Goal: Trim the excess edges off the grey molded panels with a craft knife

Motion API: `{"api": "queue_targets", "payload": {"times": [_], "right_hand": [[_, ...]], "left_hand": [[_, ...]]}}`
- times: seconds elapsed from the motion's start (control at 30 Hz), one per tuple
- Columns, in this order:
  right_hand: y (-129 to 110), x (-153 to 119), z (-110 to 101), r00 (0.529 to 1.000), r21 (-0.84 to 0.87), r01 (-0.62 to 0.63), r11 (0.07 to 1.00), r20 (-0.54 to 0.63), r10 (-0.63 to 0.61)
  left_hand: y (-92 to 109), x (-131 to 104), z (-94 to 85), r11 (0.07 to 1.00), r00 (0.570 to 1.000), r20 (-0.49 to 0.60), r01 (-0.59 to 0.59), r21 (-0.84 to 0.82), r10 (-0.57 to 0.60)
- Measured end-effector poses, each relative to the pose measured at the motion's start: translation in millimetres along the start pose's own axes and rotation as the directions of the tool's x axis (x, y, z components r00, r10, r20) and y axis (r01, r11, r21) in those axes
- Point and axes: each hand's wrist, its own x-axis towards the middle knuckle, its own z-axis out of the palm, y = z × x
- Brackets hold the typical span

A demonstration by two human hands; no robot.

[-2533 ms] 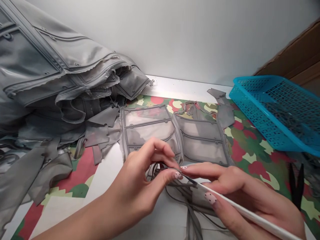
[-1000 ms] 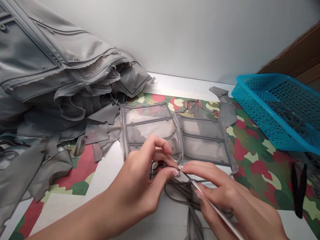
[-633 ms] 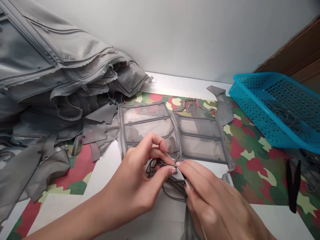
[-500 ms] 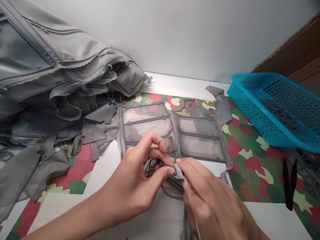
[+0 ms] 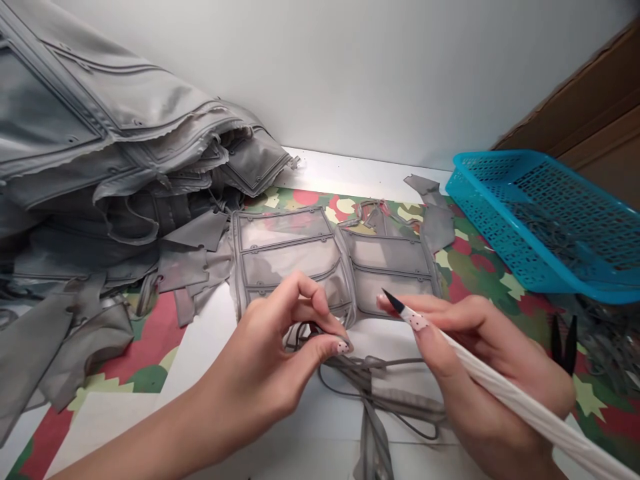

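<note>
My left hand (image 5: 285, 353) is closed in a pinch, thumb against fingers, on a thin grey rubber strip (image 5: 345, 341). Loops of the strip show behind the fingers. To the right, my right hand (image 5: 480, 353) is shut around a craft knife (image 5: 505, 390) with a white wrapped handle. Its black pointed blade aims up and left, apart from the strip. Below and between the hands lie tangled grey rubber strips (image 5: 375, 427). Just beyond, a grey moulded sheet (image 5: 290, 257) with framed panels lies flat, partly hidden by my hands.
A tall heap of grey moulded sheets (image 5: 150, 100) fills the left side, with loose offcuts (image 5: 193, 267) around it. At right stands a blue perforated basket (image 5: 500, 227) holding grey scraps. Black scissors (image 5: 564, 347) lie partly behind my right hand. A patterned cloth (image 5: 465, 280) covers the table.
My right hand has drawn away to the right from my left fingers, bringing the knife's black blade into view. My left hand keeps its pinch in nearly the same place.
</note>
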Motion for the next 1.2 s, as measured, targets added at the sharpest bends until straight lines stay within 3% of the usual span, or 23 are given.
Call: {"api": "queue_targets", "payload": {"times": [0.13, 0.23, 0.33, 0.5, 0.6, 0.7, 0.8, 0.87, 0.93, 1.0, 1.2], "right_hand": [[-7.8, -0.6, -2.2, 0.962, 0.156, -0.271, 0.95, 0.048, 0.267], [-12.3, -0.2, -1.2, 0.925, 0.224, -0.38, 0.897, 0.078, 0.373], [-12.4, 1.1, -0.5, 0.91, 0.256, -0.413, 0.874, 0.084, 0.405], [-3.8, 5.5, -2.3, 0.944, 0.177, -0.328, 0.928, 0.093, 0.316], [2.2, 7.9, -3.0, 0.923, 0.208, -0.375, 0.903, 0.178, 0.342], [4.3, 10.2, -2.0, 0.829, 0.329, -0.538, 0.776, 0.373, 0.417], [2.1, 12.0, 1.1, 0.707, 0.497, -0.704, 0.507, 0.555, 0.438], [0.5, 12.8, 3.7, 0.665, 0.58, -0.746, 0.327, 0.627, 0.406], [0.3, 13.8, 5.9, 0.659, 0.63, -0.746, 0.216, 0.654, 0.371], [1.6, 15.4, 7.1, 0.669, 0.664, -0.73, 0.161, 0.646, 0.368], [4.1, 18.0, 5.1, 0.711, 0.708, -0.683, 0.182, 0.586, 0.388]], "left_hand": [[0.7, -3.1, -1.6, 1.0, 1.0, -0.005, -0.011, -0.009, 0.011], [2.3, -3.1, -2.5, 1.0, 1.0, 0.005, -0.014, -0.016, 0.014], [3.2, -1.7, -2.4, 0.999, 0.999, 0.025, -0.022, -0.04, 0.023], [2.1, -2.4, -2.4, 0.997, 0.999, 0.024, -0.044, -0.056, 0.045], [2.9, -2.6, -3.5, 0.999, 0.999, 0.018, -0.04, -0.015, 0.04], [5.1, -1.1, -3.9, 0.999, 0.999, 0.01, -0.035, 0.034, 0.035], [6.3, 0.1, -2.2, 0.999, 1.0, -0.013, -0.011, 0.051, 0.011], [6.0, -0.1, -0.4, 0.998, 1.0, -0.023, 0.02, 0.051, -0.019], [5.7, -0.4, 1.1, 0.998, 0.999, -0.021, 0.047, 0.047, -0.046], [6.2, -0.3, 1.8, 0.997, 0.997, -0.026, 0.071, 0.036, -0.07], [11.5, 3.0, 0.9, 0.989, 0.989, -0.037, 0.146, -0.008, -0.146]]}}
